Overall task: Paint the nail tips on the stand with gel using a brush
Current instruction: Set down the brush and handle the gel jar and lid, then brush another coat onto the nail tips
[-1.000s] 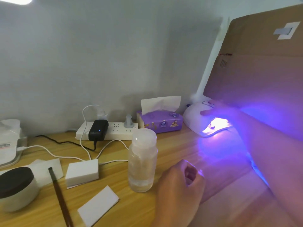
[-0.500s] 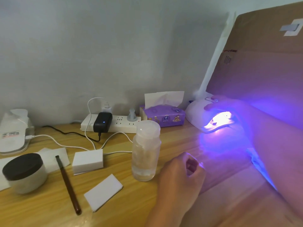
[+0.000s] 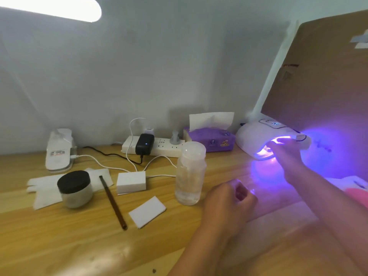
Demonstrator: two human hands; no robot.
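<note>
The long dark-brown wooden-handled brush [image 3: 112, 202] lies flat on the pale wooden desk [image 3: 59, 246], untouched by either hand. Its long axis runs from far-left to near-right, the upper end resting on the white paper wipes [image 3: 42, 188], the lower end pointing toward the near edge of the desk; which end carries the bristles I cannot tell. It sits between the squat frosted jar with a black lid [image 3: 74, 189] and the white rectangular foam block [image 3: 131, 182], with a flat white pad [image 3: 147, 212] just beside its lower end.

Both hands are well to the right of it. The left hand [image 3: 229, 200] rests on the desk near the clear plastic bottle with a pump-dish cap [image 3: 190, 174], fingers curled in loosely — whether it holds anything small I cannot make out. The right hand [image 3: 284, 152] reaches to the mouth of the white domed curing lamp [image 3: 256, 136], which glows violet; its fingers sit at the opening, washed out by the light — I cannot say if they pinch something.

Behind stand a purple tissue pack [image 3: 209, 139], a white power strip [image 3: 157, 146] and a brown cardboard sheet [image 3: 318, 86].
</note>
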